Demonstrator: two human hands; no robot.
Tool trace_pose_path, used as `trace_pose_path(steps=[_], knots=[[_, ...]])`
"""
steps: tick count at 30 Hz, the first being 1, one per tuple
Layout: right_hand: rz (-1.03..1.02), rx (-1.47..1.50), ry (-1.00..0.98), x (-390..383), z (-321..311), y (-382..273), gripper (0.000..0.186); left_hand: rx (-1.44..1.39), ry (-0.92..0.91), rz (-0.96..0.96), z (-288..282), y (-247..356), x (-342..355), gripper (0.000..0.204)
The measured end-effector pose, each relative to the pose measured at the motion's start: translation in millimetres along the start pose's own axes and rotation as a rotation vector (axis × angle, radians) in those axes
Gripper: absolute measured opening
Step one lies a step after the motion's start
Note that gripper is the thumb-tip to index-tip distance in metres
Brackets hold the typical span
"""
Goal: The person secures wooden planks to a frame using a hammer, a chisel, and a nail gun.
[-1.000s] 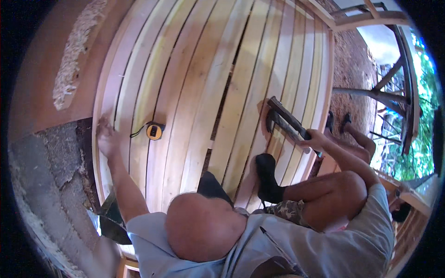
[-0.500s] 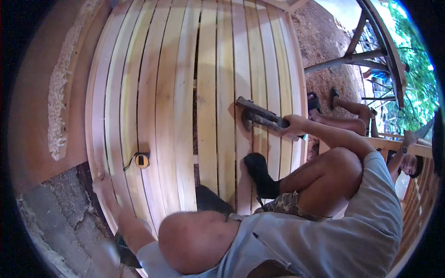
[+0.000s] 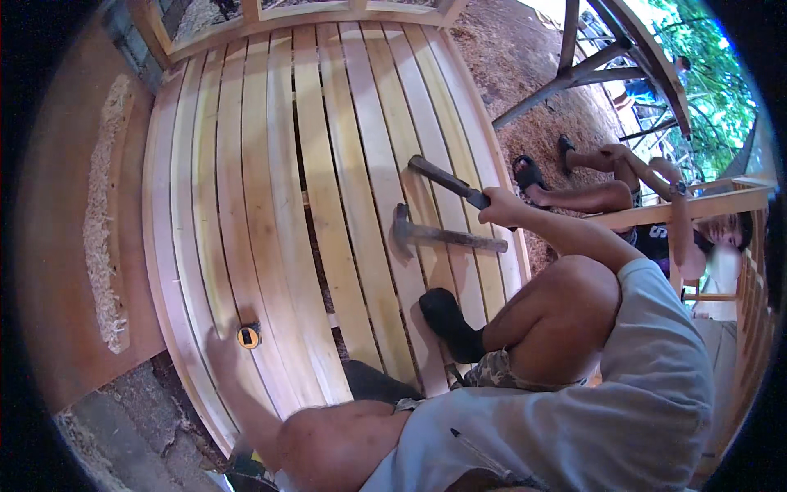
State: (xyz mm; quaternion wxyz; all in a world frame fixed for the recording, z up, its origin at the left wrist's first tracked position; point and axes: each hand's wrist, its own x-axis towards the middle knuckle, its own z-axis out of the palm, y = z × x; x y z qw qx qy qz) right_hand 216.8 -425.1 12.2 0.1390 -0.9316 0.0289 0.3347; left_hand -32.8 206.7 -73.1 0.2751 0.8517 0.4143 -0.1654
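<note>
My right hand (image 3: pixel 502 207) is closed around one end of a long, dark, bar-shaped tool (image 3: pixel 441 175), held over the slats on the right. The end inside my fist is hidden, and I cannot make out its kind. Just nearer to me, a hammer (image 3: pixel 455 239) lies on the wooden slats (image 3: pixel 275 238), its head to the left and its handle toward the right edge. At the left, my left hand (image 3: pixel 220 351) reaches over the slats with fingers stretched out, right beside a round yellow and black tape measure (image 3: pixel 248 335). Whether they touch is unclear.
My bent knee and dark-socked foot (image 3: pixel 449 324) rest on the slatted platform. A brown board (image 3: pixel 61 246) with a strip of wood shavings (image 3: pixel 105 221) lies along the left. Another person (image 3: pixel 607 197) sits beyond the right edge, next to a wooden frame (image 3: pixel 697 202).
My left hand has moved from the platform's left edge to the tape measure. The hammer, earlier overlapping the dark tool near my right hand, now lies apart from it. The view has shifted.
</note>
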Motion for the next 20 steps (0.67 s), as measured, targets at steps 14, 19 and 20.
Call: trace_pose_path(steps=[14, 19, 20], knots=[[-0.362, -0.509, 0.565, 29, -16, -29, 0.049, -0.238, -0.115, 0.477, 64, 107, -98, 0.039], [-0.359, 0.336, -0.522, 5, -9, -182, 0.062, -0.549, -0.603, 0.715, 60, 178, -120, 0.061], [-0.362, 0.338, -0.521, 1, -8, -184, 0.062, -0.460, -0.567, 0.964, 51, 193, -126, 0.062]])
